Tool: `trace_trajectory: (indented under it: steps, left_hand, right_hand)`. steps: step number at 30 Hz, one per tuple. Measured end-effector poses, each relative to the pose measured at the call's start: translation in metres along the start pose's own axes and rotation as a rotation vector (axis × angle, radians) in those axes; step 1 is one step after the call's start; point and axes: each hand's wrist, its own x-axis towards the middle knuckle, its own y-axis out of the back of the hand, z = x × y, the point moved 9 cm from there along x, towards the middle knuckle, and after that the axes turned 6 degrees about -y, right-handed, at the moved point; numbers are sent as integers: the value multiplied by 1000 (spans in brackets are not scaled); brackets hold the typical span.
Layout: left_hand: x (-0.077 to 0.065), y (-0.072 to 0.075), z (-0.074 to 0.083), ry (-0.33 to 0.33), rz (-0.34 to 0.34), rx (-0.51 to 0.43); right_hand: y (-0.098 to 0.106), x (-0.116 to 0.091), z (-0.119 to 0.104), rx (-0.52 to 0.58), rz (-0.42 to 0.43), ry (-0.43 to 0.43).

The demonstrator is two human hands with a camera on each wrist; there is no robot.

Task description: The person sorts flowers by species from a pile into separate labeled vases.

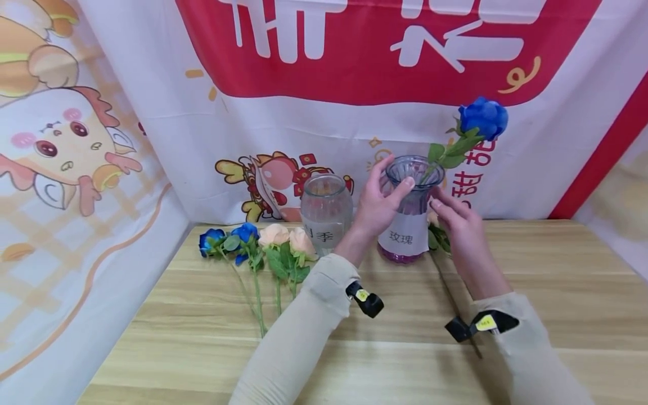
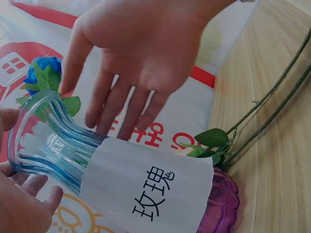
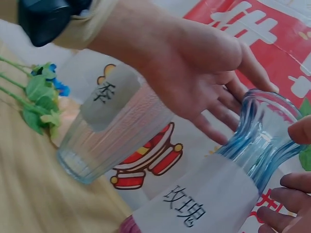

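Note:
A ribbed glass vase (image 1: 409, 211), bluish at the neck and purple at the base, stands upright with a paper label around its body. One blue rose (image 1: 483, 119) leans out of its mouth to the right. My left hand (image 1: 377, 205) holds the vase at the neck and rim from the left, thumb across the front edge. On the opposite side is my right hand (image 1: 466, 239), its fingers extended beside the neck and body in the left wrist view (image 2: 138, 58). Just left of my left hand stands a second, clear glass vase (image 1: 328, 205), also labelled.
On the wooden table (image 1: 212, 360), two blue roses (image 1: 246, 232) and two pale pink roses (image 1: 275, 235) lie to the left. Green leaves (image 1: 439, 239) and stems lie behind my right hand. A printed cloth (image 1: 329, 132) hangs along the back.

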Motion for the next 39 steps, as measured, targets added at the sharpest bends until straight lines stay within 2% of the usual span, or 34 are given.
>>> trace_trajectory:
  steps: [6,11,17,19,21,24,29,33,39]
  left_hand:
    - [0,0,0,-6,-5,0]
    - [0,2,3,-18,-3,64]
    - [-7,6,11,-13,-48,247]
    - [-12,10,18,-31,-50,312]
    - [-18,15,27,-63,-35,338]
    - [-29,27,43,-127,26,345]
    - [-50,50,62,-159,106,317]
    - [-66,76,69,-161,171,267]
    - [-92,130,65,-91,316,156]
  right_hand:
    - [-2,-3,11,-103,2,-22]
    - [-2,0,15,-126,0,-33]
    - [-3,1,18,-145,-12,-50]
    - [-3,1,18,-146,-16,-46]
    - [-3,1,18,-139,-19,-47]
    - [-4,2,18,-127,-25,-53]
    - [-4,1,17,-118,-27,-67]
    - [-3,1,17,-122,-25,-72]
    - [-2,0,17,-130,-24,-81]
